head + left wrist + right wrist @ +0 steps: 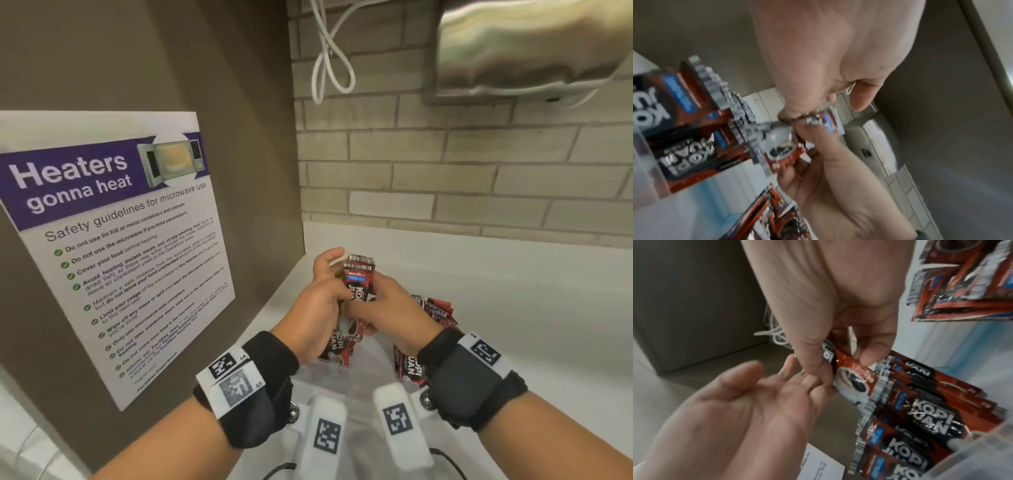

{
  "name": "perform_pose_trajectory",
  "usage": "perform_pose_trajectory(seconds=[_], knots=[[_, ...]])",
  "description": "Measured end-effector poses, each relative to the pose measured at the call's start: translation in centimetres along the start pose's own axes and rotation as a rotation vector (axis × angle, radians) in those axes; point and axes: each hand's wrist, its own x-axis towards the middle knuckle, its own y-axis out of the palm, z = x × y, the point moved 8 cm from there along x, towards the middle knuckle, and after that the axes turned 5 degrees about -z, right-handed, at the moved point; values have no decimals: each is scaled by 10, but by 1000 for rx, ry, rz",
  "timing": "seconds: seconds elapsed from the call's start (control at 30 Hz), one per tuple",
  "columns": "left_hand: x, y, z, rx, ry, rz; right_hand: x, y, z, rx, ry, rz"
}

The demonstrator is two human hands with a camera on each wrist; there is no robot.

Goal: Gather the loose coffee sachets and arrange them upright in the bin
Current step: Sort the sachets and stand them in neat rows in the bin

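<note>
A red "Kopi Juan" coffee sachet (359, 279) stands upright above the clear plastic bin (329, 370). My right hand (368, 305) pinches its lower half between thumb and fingers (813, 363). My left hand (337, 277) is spread beside it. Its straight fingers (813, 386) touch the sachet's (846, 378) back, and its thumb is raised clear. In the bin, several sachets (920, 418) stand in a row at the left wall (645, 146), and a few more (411, 366) are at its right side. A loose pile of sachets (436, 310) lies on the counter behind the bin.
A brown cabinet side with a microwave safety poster (113, 240) rises close on the left. A tiled wall (445, 171) runs behind, with a white cord (329, 58) and a steel appliance (531, 51) above. White counter (531, 291) extends right.
</note>
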Motion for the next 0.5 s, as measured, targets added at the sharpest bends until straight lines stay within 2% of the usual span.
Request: perform_pose_trajectory(seconds=[0.17,0.3,0.4,0.5], knots=[[-7,-40,-14,29,123,-110,3,-12,-23,-18,88,-27],[-16,-91,-15,66,180,-328,1,4,-49,-102,190,76],[-19,-116,6,163,93,-405,-1,22,-69,-137,294,184],[-23,-126,42,322,-101,-350,-2,36,-78,-174,313,228]])
